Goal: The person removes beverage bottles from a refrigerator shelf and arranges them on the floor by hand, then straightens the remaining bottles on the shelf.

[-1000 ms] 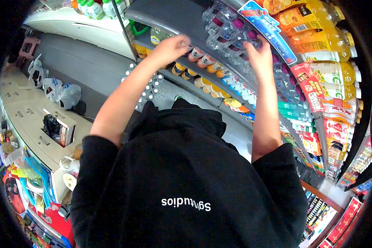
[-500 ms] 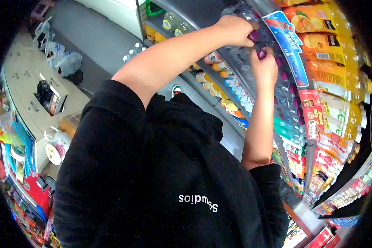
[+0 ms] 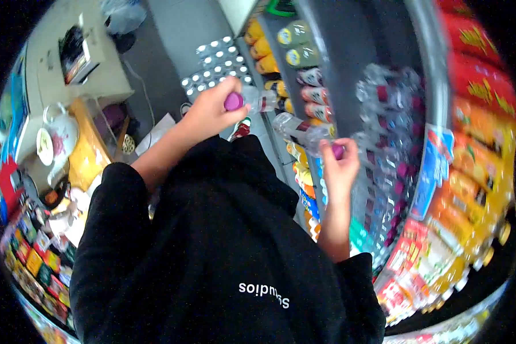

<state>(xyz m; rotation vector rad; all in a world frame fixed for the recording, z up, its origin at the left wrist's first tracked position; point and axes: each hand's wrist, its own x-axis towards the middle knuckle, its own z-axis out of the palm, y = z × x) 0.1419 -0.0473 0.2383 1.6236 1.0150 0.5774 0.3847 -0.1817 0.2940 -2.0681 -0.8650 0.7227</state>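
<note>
My left hand (image 3: 211, 113) is closed round the neck of a clear plastic bottle (image 3: 262, 100) with a purple cap, held over the aisle floor. The bottle's body points right, toward the shelves. My right hand (image 3: 341, 172) grips a second clear bottle (image 3: 295, 127) by its purple-capped neck, just in front of the shelf. This one lies tilted, its base toward the upper left. Rows of similar purple-capped bottles (image 3: 384, 155) stand on the shelf to the right of my right hand.
Orange drink bottles (image 3: 461, 172) and red packs (image 3: 476, 63) line the shelf at right. Below are cans (image 3: 315, 94) and yellow-green bottles (image 3: 298, 34). White-capped bottles (image 3: 218, 60) stand on the floor. At left is a counter with a teapot (image 3: 63, 132).
Both hands have come away from the shelf row, moving left and down in view, each with a purple-capped bottle. The view has turned, and more of the floor and counter shows.
</note>
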